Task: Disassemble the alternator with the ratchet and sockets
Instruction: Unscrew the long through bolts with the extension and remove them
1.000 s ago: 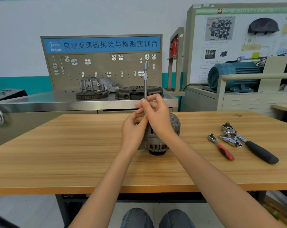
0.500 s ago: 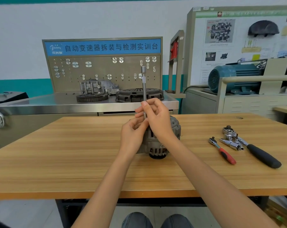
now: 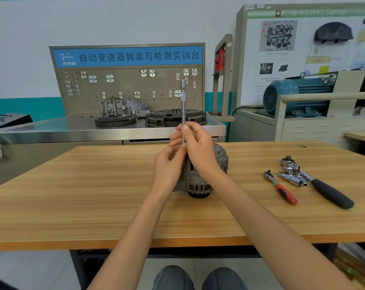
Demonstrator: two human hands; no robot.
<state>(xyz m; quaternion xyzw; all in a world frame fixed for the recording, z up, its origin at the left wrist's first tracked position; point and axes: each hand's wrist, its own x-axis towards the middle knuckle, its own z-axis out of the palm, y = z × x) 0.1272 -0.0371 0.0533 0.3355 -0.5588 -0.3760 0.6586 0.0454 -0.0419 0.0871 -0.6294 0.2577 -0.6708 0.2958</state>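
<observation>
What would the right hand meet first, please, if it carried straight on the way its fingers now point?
The right hand points left across the extension bar it pinches; next in line is probably the left hand, just below and left, though depth is unclear.

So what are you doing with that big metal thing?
Taking apart an alternator on the table. Both hands, the left hand and right hand, hold a long extension bar upright on top of it. Two ratchets, one red-handled and one black-handled, lie unused to the right.
</observation>
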